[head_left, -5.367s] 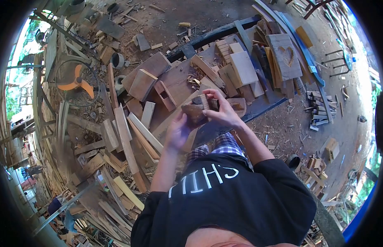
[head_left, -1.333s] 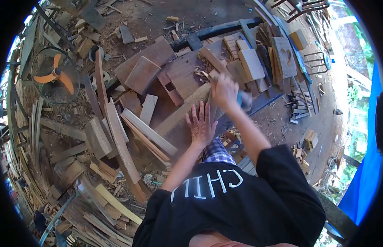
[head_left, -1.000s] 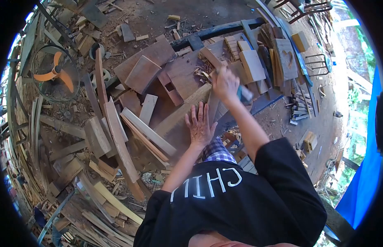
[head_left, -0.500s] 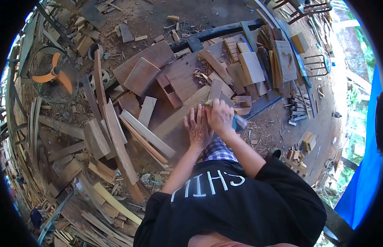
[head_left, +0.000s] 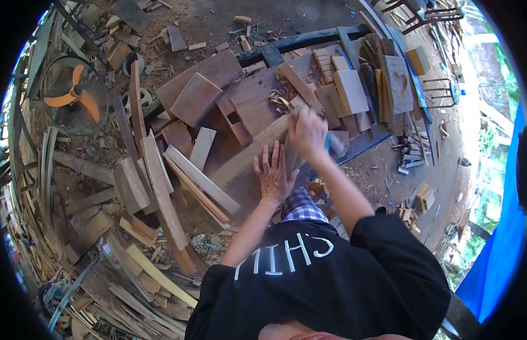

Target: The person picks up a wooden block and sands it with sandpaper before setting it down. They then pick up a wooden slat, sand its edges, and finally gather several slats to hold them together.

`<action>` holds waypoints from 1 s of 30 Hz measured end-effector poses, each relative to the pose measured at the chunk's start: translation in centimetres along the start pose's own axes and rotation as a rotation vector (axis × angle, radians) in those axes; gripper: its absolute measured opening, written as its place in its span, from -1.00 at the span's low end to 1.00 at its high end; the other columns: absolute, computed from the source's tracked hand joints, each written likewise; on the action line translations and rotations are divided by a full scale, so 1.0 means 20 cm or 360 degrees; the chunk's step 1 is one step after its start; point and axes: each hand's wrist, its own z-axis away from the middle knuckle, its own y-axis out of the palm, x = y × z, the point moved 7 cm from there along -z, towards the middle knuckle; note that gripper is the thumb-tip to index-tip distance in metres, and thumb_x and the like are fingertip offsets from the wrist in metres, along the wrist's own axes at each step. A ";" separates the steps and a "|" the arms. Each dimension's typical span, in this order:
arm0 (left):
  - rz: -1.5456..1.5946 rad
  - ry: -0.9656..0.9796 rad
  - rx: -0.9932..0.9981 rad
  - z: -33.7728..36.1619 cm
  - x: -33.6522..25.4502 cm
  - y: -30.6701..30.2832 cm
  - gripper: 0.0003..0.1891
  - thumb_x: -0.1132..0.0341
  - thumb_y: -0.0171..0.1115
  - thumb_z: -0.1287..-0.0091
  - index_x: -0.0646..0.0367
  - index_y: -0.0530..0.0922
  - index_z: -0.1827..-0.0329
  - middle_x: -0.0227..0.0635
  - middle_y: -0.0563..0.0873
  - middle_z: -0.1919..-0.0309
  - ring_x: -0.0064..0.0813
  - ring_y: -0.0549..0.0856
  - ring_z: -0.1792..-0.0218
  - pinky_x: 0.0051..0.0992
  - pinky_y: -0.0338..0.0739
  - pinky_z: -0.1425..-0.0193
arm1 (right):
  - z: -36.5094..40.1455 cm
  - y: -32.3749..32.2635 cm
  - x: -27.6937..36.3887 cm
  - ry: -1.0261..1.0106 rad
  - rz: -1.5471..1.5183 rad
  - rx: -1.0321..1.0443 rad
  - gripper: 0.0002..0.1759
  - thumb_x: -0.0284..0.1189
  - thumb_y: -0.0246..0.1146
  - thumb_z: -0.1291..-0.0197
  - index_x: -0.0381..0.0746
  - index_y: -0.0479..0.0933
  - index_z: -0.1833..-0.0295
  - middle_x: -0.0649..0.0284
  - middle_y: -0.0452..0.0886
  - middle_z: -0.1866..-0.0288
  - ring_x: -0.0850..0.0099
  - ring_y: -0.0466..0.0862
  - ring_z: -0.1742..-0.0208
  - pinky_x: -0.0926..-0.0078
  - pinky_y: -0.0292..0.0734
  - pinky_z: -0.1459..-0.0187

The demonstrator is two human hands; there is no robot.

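Observation:
My left hand (head_left: pixel 272 174) lies flat with fingers stretched out, pressing on a long wooden board (head_left: pixel 240 161) and against the side of a narrow wood piece (head_left: pixel 290 154). My right hand (head_left: pixel 308 133) is closed over the far part of that narrow piece. Whatever it grips is hidden under the blurred fingers. Just right of my right wrist, a teal-and-grey object (head_left: pixel 335 144) shows in part on the bench. Wood shavings (head_left: pixel 280 102) lie beyond my right hand.
Several planks (head_left: pixel 201 178) lean at the left of the bench. A fan with orange blades (head_left: pixel 76 93) stands at far left. Stacked blocks and a board with a heart cut-out (head_left: pixel 397 85) sit on the right. Scrap wood (head_left: pixel 408 153) litters the ground.
My right hand has slid away from my body and slightly right along the narrow wood piece, apart from the left hand. My left hand stays nearly in place.

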 end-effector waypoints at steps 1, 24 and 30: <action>-0.0010 -0.0011 0.0011 0.00 0.00 0.00 -0.02 -0.14 0.29 -0.25 0.14 0.07 -0.62 -0.26 0.08 -0.63 -0.06 -0.02 -0.60 0.16 -0.24 -0.56 | -0.20 0.03 -0.03 0.0056 0.0001 0.0047 -0.70 -0.24 0.22 -0.28 -0.23 0.45 0.03 0.00 0.56 0.15 -0.01 0.61 0.14 -0.02 0.37 0.08; 0.0124 -0.0168 0.0065 -0.11 0.08 -0.20 -0.35 0.22 0.43 -0.19 0.05 0.47 -0.39 -0.20 0.49 0.04 -0.14 0.50 -0.05 -0.11 0.35 -0.23 | -0.33 -0.16 -0.65 0.0584 -0.1529 0.0346 -0.37 0.01 0.32 -0.27 -0.29 0.53 -0.20 0.10 0.73 0.07 0.30 0.73 0.09 0.30 0.61 -0.05; 0.0260 -0.0245 0.0065 -0.19 0.07 -0.25 -0.54 0.38 0.48 -0.13 0.13 0.53 -0.10 -0.18 0.54 0.08 -0.14 0.57 -0.01 -0.20 0.47 -0.15 | 0.00 -0.20 -0.75 0.1050 -0.2179 0.0566 -0.49 0.01 0.31 -0.32 -0.21 0.54 -0.08 0.36 0.62 0.22 0.59 0.66 0.26 0.54 0.61 0.20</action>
